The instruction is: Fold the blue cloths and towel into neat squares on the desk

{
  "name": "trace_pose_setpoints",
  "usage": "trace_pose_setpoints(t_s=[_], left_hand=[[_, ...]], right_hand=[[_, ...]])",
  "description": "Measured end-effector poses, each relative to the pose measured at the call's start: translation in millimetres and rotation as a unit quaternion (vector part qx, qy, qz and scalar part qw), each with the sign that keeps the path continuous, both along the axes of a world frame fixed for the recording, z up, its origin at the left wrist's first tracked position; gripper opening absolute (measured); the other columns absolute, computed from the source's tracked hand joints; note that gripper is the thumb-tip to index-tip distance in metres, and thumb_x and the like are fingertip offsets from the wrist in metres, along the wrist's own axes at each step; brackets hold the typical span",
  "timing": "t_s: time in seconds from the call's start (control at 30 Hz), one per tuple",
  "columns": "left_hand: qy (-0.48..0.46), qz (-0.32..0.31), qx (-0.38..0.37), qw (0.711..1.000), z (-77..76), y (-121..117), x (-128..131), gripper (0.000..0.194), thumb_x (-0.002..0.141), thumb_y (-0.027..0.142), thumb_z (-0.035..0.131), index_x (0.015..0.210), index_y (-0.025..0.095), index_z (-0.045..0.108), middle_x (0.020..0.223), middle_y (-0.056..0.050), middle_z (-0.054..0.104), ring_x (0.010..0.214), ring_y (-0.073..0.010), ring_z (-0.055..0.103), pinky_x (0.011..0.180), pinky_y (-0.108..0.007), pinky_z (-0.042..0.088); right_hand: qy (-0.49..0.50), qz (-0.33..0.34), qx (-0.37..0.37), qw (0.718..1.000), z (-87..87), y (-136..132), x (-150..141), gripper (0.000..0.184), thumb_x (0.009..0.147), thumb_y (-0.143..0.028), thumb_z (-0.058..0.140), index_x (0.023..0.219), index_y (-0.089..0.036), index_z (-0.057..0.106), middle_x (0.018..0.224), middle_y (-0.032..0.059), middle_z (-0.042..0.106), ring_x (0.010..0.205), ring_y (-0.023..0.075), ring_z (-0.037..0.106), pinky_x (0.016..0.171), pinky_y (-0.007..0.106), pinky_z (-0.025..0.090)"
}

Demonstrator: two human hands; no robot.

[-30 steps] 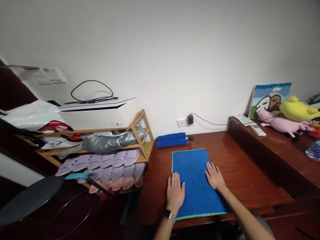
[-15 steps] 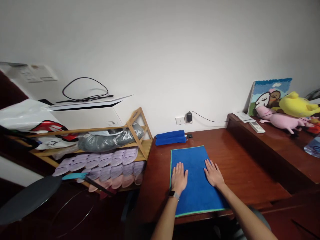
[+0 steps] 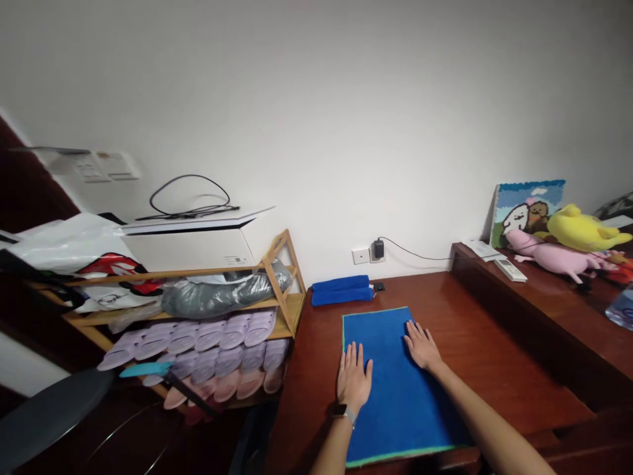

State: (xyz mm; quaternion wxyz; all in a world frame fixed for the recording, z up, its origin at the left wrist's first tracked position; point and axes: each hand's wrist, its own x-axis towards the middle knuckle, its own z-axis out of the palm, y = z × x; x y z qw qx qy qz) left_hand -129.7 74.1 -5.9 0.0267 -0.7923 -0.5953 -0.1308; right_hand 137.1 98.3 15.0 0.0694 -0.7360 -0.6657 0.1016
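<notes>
Reddish-brown desk [image 3: 484, 330] against a plain white wall [image 3: 316, 132], blue cloth [image 3: 390, 402] spread on it, both hands down flat

So the left hand [image 3: 353, 379] is palm down over the cloth's left edge, fingers straight and loose, watch [image 3: 340, 410] on that wrist. Right hand [image 3: 422, 346] is pretty much the same, unclenched and laid across the right edge up near the far corner. Cloth itself lies flat between them, green trim showing along the near side. Past it, by the wall, sits a folded blue bundle [image 3: 341, 291], with a black plug [image 3: 378, 249] in the socket just above. Further out, left is a wooden rack [image 3: 287, 310] with rows of lilac and pink slippers [image 3: 237, 330], and right is a raised ledge with a remote [image 3: 510, 269], a pink plush [image 3: 551, 257] and a yellow one touching it
</notes>
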Motion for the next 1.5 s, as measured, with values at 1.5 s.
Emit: trace_pose_setpoints(t_s=[1.5], left_hand=[[0.003, 0.028, -0.052, 0.998, 2.3, 144.3, -32.7, 0.059, 0.107, 0.04, 0.026, 0.161, 0.023, 0.042, 0.168, -0.008, 0.038, 0.156, -0.0261, 0.034, 0.128, -0.051, 0.026]], right_hand=[[-0.016, -0.022, 0.013, 1.0, -19.3, 59.6, 1.1, 0.074, 0.106, -0.053, 0.016, 0.168, -0.013, 0.02, 0.175, 0.0047, 0.017, 0.162, 0.0252, 0.014, 0.131, 0.043, 0.011]])
